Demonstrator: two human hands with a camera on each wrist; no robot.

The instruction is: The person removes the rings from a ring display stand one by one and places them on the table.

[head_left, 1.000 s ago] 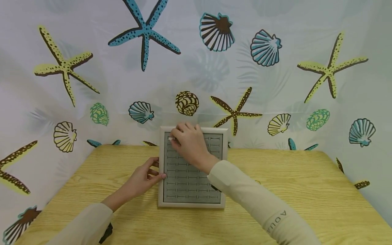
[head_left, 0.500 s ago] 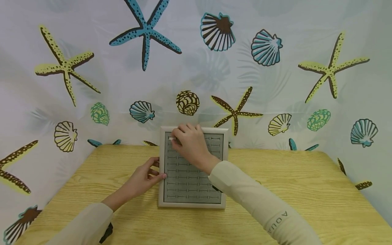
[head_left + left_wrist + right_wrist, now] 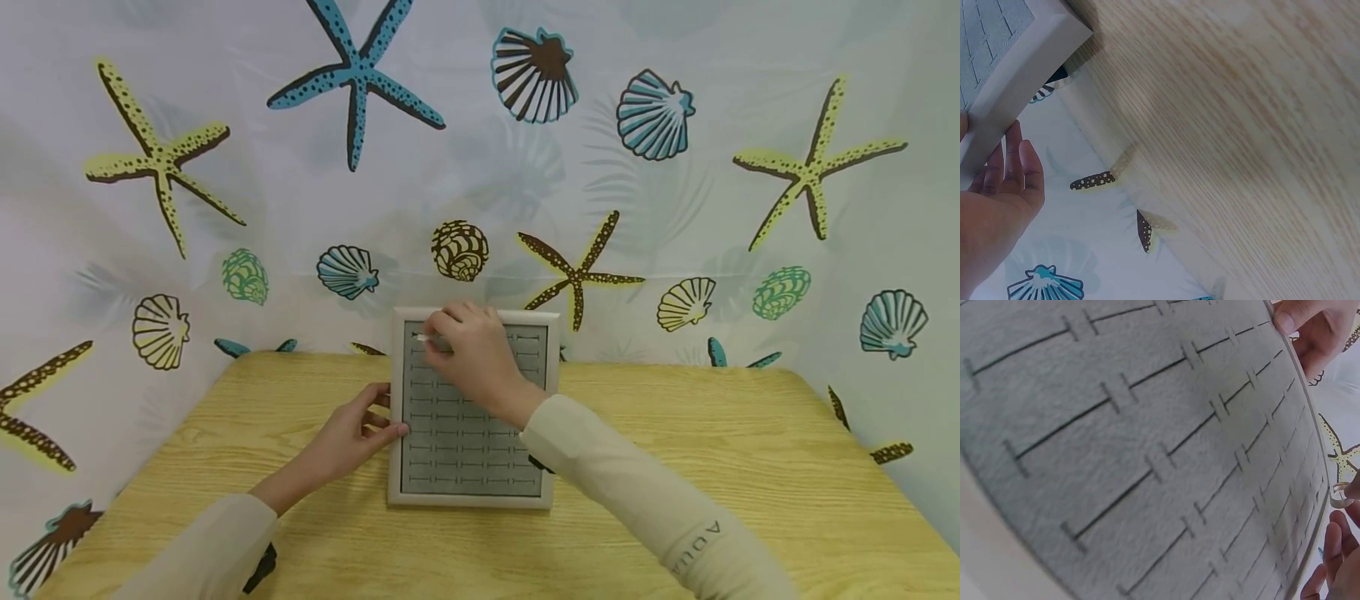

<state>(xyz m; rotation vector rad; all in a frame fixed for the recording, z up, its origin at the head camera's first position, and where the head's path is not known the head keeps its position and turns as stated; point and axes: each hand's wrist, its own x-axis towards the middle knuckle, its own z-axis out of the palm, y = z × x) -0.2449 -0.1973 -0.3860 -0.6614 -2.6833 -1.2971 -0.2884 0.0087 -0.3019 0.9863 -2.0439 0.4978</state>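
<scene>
A ring display board [image 3: 457, 433] with a pale frame and grey slotted padding stands propped up on the table. My left hand [image 3: 358, 435] grips the frame's left side, thumb on the front and fingers behind, as the left wrist view also shows. My right hand [image 3: 476, 354] is at the board's upper left and pinches a small, shiny, curved band that looks like a ring [image 3: 1339, 499]. In the head view the bright ring edge shows beside the fingertips at the top row's left slot. The slots behind my right hand are hidden.
The board stands on a wood-grain table [image 3: 675, 467], near its back edge. Behind it hangs a white curtain [image 3: 420, 192] printed with starfish and shells. Dark straps show under both sleeves.
My right hand has shifted slightly to the right, its fingertips still close to the top-left slot. The left hand and the board have stayed in place.
</scene>
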